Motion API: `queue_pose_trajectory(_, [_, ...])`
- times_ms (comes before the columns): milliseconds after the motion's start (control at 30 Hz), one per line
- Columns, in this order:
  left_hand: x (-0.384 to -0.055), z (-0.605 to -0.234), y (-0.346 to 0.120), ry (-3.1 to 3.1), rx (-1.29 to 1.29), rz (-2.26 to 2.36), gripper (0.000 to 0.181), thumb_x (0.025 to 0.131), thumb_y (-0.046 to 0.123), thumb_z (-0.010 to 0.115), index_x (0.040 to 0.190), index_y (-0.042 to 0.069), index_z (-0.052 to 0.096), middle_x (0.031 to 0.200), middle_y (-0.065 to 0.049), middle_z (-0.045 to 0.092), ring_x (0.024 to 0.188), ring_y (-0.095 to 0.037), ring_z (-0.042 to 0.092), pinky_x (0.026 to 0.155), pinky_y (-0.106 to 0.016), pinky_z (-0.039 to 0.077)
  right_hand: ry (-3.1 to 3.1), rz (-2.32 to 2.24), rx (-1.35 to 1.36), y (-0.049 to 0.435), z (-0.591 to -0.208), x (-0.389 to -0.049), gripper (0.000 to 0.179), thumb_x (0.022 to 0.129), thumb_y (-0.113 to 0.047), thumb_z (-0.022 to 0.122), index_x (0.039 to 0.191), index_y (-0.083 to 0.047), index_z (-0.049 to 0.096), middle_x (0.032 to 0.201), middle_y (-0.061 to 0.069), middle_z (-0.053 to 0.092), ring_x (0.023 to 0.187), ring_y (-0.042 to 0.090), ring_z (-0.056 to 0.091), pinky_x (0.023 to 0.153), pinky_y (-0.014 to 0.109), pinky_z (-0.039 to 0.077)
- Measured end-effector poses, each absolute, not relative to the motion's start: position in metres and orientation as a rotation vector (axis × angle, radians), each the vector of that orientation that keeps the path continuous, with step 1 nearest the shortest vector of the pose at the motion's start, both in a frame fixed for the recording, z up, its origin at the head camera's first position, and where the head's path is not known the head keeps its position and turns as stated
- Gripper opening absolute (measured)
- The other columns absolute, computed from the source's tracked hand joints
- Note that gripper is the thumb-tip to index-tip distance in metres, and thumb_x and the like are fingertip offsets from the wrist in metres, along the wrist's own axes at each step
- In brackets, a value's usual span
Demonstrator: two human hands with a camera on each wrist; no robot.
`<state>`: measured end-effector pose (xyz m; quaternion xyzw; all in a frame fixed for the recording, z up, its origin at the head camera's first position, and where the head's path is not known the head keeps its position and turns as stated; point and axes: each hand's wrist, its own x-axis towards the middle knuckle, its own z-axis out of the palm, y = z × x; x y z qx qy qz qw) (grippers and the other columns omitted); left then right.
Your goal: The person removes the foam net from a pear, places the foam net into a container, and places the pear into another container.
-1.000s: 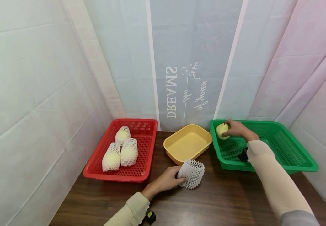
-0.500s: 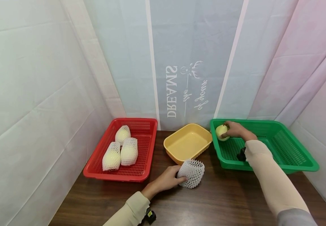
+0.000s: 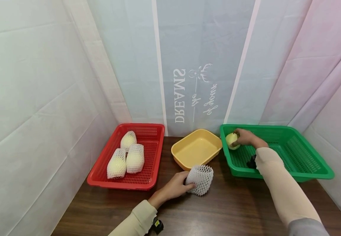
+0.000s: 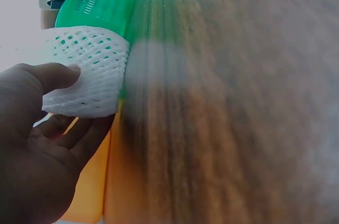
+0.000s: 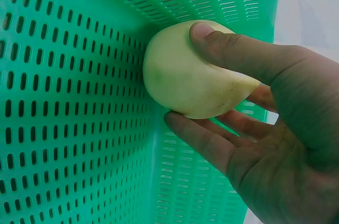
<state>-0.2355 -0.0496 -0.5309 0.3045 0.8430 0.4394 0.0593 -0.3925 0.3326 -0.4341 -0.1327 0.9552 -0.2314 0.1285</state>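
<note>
My left hand [image 3: 174, 186] pinches a white foam net sleeve [image 3: 200, 181] just in front of the yellow tray [image 3: 185, 161]. In the left wrist view the thumb lies on top of the sleeve [image 4: 90, 75] and the fingers are under it. My right hand [image 3: 246, 137] reaches into the green basket [image 3: 312, 160] at its back left corner. There it grips a pale yellow-green pear [image 3: 232, 141], stem up in the head view. Seen from the right wrist, the thumb presses one side of the pear [image 5: 180, 75] and fingertips touch the other, close over the slotted floor.
On the left stands a red basket [image 3: 154, 164] holding three pears [image 3: 135, 160] in foam nets. The yellow tray sits between the two baskets on the dark wooden table [image 3: 217, 216]. A printed curtain [image 3: 200, 39] hangs right behind them.
My right hand has shifted slightly left with the pear, which has dropped a little toward the basket floor. The left hand keeps its hold on the foam net sleeve, nearly still.
</note>
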Motion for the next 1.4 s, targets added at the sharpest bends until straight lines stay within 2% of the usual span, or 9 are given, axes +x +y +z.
queue_pose_trajectory(233, [-0.236,-0.526,-0.047,2.594,0.980,1.429,0.030,0.098,0.013,0.077,0.127,0.008,0.072,0.121,-0.007,0.077,0.109,-0.007,0.068,0.097,-0.025,0.056,2.742,-0.715,-0.388,0.335,-0.439,-0.393,0.082,0.095,-0.021,0.080,0.151,0.018,0.036,0.147,0.046,0.042,0.111,0.048,0.063,0.086,0.055,0.059])
queue_pose_trajectory(467, [-0.237,-0.518,-0.043,2.620,0.953,1.506,0.040,0.100,0.017,0.076,0.137,0.008,0.065,0.121,-0.006,0.078,0.108,-0.006,0.068,0.096,-0.025,0.056,2.728,-0.732,-0.385,0.334,-0.439,-0.392,0.081,0.096,-0.020,0.078,0.152,0.018,0.034,0.145,0.046,0.042,0.111,0.048,0.062,0.088,0.057,0.059])
queue_pose_trajectory(833, [-0.240,-0.502,-0.037,2.629,0.845,1.665,0.033,0.100,0.017,0.075,0.130,0.009,0.063,0.111,-0.006,0.076,0.091,-0.003,0.063,0.081,-0.022,0.055,2.672,-0.772,-0.359,0.332,-0.437,-0.389,0.079,0.098,-0.021,0.076,0.151,0.018,0.032,0.148,0.046,0.037,0.117,0.049,0.059,0.092,0.057,0.059])
queue_pose_trajectory(1033, [-0.245,-0.494,-0.032,2.642,0.771,1.703,0.023,0.100,0.019,0.075,0.119,0.009,0.066,0.096,-0.004,0.072,0.073,-0.002,0.057,0.065,-0.019,0.049,2.663,-0.784,-0.364,0.332,-0.436,-0.387,0.079,0.099,-0.022,0.075,0.152,0.018,0.031,0.147,0.045,0.038,0.117,0.049,0.059,0.093,0.058,0.058])
queue_pose_trajectory(1300, [-0.253,-0.487,-0.022,2.707,0.700,1.767,0.019,0.100,0.018,0.074,0.115,0.007,0.070,0.104,-0.006,0.073,0.089,-0.015,0.062,0.077,-0.023,0.052,2.659,-0.780,-0.367,0.332,-0.436,-0.388,0.075,0.101,-0.021,0.073,0.151,0.017,0.033,0.151,0.046,0.035,0.124,0.052,0.056,0.096,0.060,0.057])
queue_pose_trajectory(1400, [-0.257,-0.483,-0.018,2.720,0.679,1.797,0.020,0.099,0.017,0.074,0.116,0.006,0.071,0.106,-0.007,0.074,0.091,-0.014,0.063,0.079,-0.024,0.054,2.666,-0.772,-0.382,0.331,-0.433,-0.387,0.074,0.100,-0.022,0.073,0.149,0.018,0.034,0.150,0.047,0.036,0.124,0.054,0.055,0.094,0.059,0.058])
